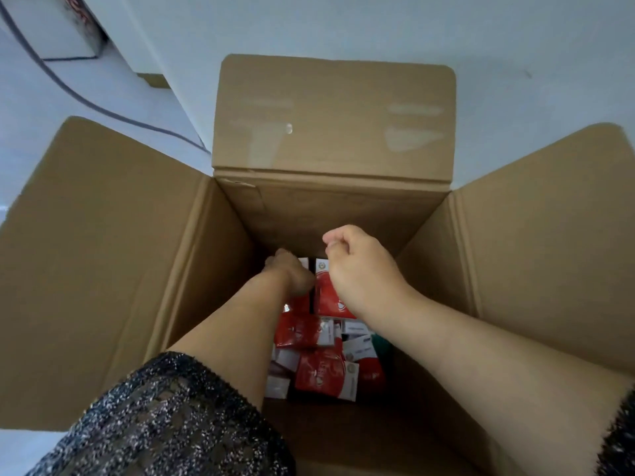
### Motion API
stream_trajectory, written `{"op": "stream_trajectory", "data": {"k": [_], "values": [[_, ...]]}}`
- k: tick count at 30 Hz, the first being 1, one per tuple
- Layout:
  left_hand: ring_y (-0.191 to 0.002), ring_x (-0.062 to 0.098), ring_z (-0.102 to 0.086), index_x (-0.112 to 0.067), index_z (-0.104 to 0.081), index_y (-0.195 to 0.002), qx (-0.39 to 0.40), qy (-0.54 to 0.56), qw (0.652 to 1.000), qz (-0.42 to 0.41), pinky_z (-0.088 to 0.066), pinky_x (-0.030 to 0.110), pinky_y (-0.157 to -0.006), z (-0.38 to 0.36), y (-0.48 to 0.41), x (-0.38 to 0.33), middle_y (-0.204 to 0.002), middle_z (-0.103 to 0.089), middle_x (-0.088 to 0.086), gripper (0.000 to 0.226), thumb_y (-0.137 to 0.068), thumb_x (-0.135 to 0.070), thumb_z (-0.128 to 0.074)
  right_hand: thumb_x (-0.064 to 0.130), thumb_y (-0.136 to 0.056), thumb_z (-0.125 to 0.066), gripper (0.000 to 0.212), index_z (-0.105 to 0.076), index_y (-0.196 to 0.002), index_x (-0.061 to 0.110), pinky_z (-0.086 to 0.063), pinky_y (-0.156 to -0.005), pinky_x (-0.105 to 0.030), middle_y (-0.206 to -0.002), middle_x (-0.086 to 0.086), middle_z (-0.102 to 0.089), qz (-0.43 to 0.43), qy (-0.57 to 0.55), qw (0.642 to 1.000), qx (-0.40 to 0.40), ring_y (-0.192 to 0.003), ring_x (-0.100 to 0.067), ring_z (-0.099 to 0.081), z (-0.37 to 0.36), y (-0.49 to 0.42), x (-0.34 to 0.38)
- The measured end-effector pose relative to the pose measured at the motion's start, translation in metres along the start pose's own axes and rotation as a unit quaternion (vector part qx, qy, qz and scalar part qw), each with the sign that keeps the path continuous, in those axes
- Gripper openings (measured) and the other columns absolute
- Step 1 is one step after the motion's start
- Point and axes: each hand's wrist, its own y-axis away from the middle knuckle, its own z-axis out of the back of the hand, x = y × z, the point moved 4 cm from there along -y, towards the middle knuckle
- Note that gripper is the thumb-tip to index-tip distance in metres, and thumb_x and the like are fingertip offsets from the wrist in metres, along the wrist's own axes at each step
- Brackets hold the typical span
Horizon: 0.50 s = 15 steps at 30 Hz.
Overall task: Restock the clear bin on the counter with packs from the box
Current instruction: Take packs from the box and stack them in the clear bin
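Nearest, two dark glittering sleeves are seen, one (154, 417) at the box's near left corner and one (618, 434) at its near right edge, and two bare forearms are stretched from them into one open cardboard box (192, 269). Three flaps are counted, folded out left, right and far. On the box's floor the packs (326, 374) are heaped loosely; at least five red-and-white ones can be counted, with several white-faced ones among them and a green patch at the heap's right, but no full count can be made. A round emblem is shown on some packs; their print is too blurred to be read. The left hand (292, 273) is sunk deep in the box onto the far packs, its fingers hidden, so its hold cannot be told. The right hand (357, 266) is held higher, just right of it, fingers curled with thumb against forefinger; nothing is seen in it. Pale tape marks are borne by the far flap (333, 115). Beyond the box's left flap one grey cable (103, 108) is laid across the pale floor.
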Motion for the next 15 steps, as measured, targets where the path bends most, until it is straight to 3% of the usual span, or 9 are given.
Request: {"op": "stream_trajectory", "data": {"k": [2, 4, 7, 12, 15], "values": [[-0.129, 0.034, -0.043, -0.005, -0.022, -0.146, 0.002, 0.034, 0.999, -0.008, -0.043, 0.042, -0.105, -0.005, -0.010, 0.004, -0.147, -0.035, 0.017, 0.090, -0.077, -0.032, -0.074, 0.026, -0.100, -0.036, 0.029, -0.053, -0.123, 0.024, -0.039, -0.079, -0.023, -0.120, 0.002, -0.060, -0.002, -0.001, 1.000, 0.000, -0.106, -0.013, -0.054, -0.002, -0.005, -0.005], [-0.129, 0.033, -0.044, -0.007, -0.024, -0.145, -0.001, 0.067, 0.997, -0.033, -0.042, 0.041, -0.105, -0.010, -0.020, 0.008, -0.146, -0.038, 0.015, 0.095, -0.070, -0.035, -0.076, 0.026, -0.100, -0.036, 0.030, -0.053, -0.124, 0.024, -0.040, -0.069, -0.020, -0.116, 0.002, -0.061, -0.006, -0.004, 1.000, 0.001, -0.098, -0.012, -0.056, -0.002, -0.009, -0.010], [-0.125, 0.032, -0.048, -0.011, -0.030, -0.141, -0.023, 0.047, 0.997, -0.054, -0.044, 0.041, -0.103, -0.015, -0.031, 0.014, -0.143, -0.043, 0.013, 0.080, -0.076, -0.030, -0.072, 0.026, -0.100, -0.037, 0.031, -0.052, -0.127, 0.025, -0.038, -0.066, -0.021, -0.115, 0.001, -0.062, -0.013, -0.002, 1.000, -0.005, -0.095, -0.014, -0.058, -0.001, -0.014, -0.017], [-0.113, 0.033, -0.053, -0.014, -0.044, -0.117, -0.078, -0.105, 0.986, -0.101, -0.047, 0.038, -0.091, -0.019, -0.027, 0.008, -0.125, -0.051, 0.012, 0.048, -0.079, -0.028, -0.069, 0.026, -0.099, -0.038, 0.029, -0.052, -0.125, 0.026, -0.051, -0.085, -0.034, -0.116, 0.001, -0.062, -0.033, -0.033, 0.999, -0.009, -0.099, -0.017, -0.061, 0.001, -0.017, -0.024], [-0.105, 0.029, -0.058, -0.012, -0.047, -0.110, -0.088, -0.105, 0.983, -0.126, -0.043, 0.030, -0.078, -0.013, -0.016, -0.003, -0.111, -0.060, 0.005, 0.039, -0.082, -0.030, -0.067, 0.027, -0.099, -0.038, 0.029, -0.052, -0.125, 0.027, -0.054, -0.076, -0.030, -0.113, 0.003, -0.061, -0.036, -0.036, 0.999, -0.006, -0.094, -0.015, -0.061, 0.003, -0.015, -0.022]]}}
